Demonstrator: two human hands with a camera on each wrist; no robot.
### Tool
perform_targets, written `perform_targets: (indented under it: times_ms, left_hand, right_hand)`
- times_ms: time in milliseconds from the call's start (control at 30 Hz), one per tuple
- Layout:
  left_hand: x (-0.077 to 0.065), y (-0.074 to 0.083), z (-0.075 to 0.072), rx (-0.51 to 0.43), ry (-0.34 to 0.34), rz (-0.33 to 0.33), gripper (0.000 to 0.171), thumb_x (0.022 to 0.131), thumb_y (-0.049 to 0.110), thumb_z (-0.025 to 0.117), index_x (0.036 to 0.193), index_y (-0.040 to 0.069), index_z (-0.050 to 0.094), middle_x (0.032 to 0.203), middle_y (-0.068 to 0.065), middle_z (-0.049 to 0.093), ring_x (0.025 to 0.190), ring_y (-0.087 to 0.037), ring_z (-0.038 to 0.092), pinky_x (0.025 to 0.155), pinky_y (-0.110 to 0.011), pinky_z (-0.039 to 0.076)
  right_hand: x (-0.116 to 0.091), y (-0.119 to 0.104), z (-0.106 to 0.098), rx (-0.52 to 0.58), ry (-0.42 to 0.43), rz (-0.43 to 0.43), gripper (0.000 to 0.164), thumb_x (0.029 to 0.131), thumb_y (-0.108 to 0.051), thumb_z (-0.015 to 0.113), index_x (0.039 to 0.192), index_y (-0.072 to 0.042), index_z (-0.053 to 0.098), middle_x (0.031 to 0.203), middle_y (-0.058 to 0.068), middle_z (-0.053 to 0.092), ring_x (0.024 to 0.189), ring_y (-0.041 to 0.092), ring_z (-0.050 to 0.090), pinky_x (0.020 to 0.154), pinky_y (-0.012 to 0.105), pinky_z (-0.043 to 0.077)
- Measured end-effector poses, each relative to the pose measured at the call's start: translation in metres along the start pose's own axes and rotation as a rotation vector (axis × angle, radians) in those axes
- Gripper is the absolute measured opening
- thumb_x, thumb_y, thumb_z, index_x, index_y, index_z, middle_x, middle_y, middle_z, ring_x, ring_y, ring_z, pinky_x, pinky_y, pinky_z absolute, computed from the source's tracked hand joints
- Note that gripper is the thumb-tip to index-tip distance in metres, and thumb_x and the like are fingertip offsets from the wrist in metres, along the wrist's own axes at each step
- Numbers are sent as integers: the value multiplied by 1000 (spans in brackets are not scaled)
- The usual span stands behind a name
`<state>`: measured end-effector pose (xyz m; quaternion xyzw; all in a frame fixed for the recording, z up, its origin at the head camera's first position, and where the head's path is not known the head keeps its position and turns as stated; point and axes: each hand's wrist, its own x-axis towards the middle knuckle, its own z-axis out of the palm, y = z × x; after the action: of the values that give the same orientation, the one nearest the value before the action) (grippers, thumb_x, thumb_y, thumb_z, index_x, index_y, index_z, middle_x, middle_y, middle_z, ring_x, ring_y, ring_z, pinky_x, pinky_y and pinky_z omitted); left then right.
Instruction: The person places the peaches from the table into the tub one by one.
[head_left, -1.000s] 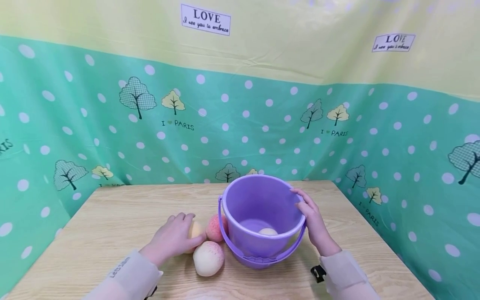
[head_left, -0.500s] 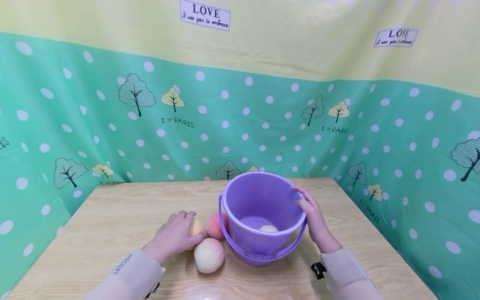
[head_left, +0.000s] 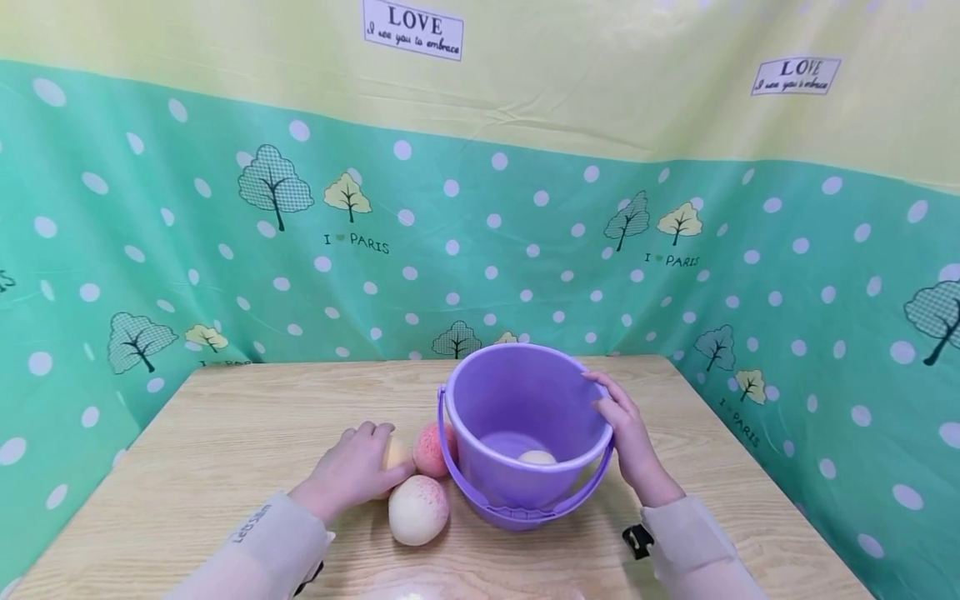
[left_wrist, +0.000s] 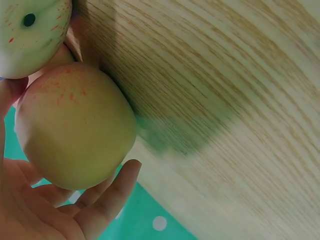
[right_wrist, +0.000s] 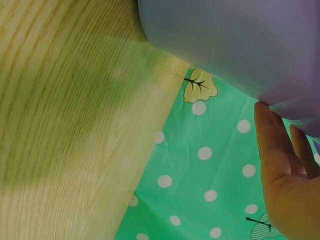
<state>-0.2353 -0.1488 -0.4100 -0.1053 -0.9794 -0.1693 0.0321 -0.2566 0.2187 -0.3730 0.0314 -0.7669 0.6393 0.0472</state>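
Observation:
My left hand [head_left: 348,468] curls round a yellow peach [head_left: 395,453] on the wooden table; in the left wrist view, the thumb and fingers lie about this peach [left_wrist: 75,130], which has a reddish tinge and specks. Touching or close to it is a whitish peach with pink specks [head_left: 418,512]. A red-pink peach [head_left: 429,450] sits behind, against the bucket's handle side. With fingers and thumb at the rim, my right hand [head_left: 632,442] holds the purple bucket [head_left: 498,487], which tilts towards me. A pale round thing [head_left: 537,457], mostly hidden, lies inside the bucket.
The bucket's purple handle [head_left: 517,518] hangs down over its front. A green and yellow curtain [head_left: 495,225] with dots and trees surrounds the table [head_left: 277,417] at the back and sides. Bare wood shows left of the peaches and right of the right arm.
The view has tipped slightly downward between the frames. Both hands, the peaches and the bucket keep nearly the same places; the left hand stays round the yellow peach.

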Motion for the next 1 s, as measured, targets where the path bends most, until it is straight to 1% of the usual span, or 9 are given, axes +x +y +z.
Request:
perform_targets:
  times_ms: [167,333,600,833,1000]
  left_hand:
    - [1,-1,2,-11,-5,-11,77,82,54,69,129,-5,56,114,-25,62,99,-40,61,83,-54,53]
    - [1,-2,5,-41,-13,-27,82,84,59,67,132,-6,54,119,-29,61,104,-44,61,89,-56,52]
    - [1,-4,12,-85,-10,-30,81,86,56,66,135,-7,51,125,-34,57,112,-48,59,94,-58,49]
    - [1,-3,13,-101,-1,-25,78,87,54,66,135,-6,51,124,-33,57,112,-46,59,94,-58,49]
    - [1,-2,13,-121,-4,-30,78,87,54,66,135,-6,50,123,-31,57,112,-44,60,94,-57,50]
  right_hand:
    - [-1,0,0,-2,2,1,50,91,-11,42,140,-11,48,150,10,41,112,22,52,89,29,46]
    - [-1,0,0,-6,-1,-3,50,91,-11,42,141,-12,48,151,11,40,112,23,53,89,28,47]
    - [-1,0,0,-5,-3,-6,51,91,-11,41,141,-11,48,152,11,39,116,27,52,89,27,48]
    - [0,0,0,2,-7,-10,51,91,-11,41,141,-11,47,154,11,37,125,33,48,91,27,46]
    - [0,0,0,0,-8,-9,51,91,-11,41,141,-10,47,154,11,37,125,34,48,91,27,46]
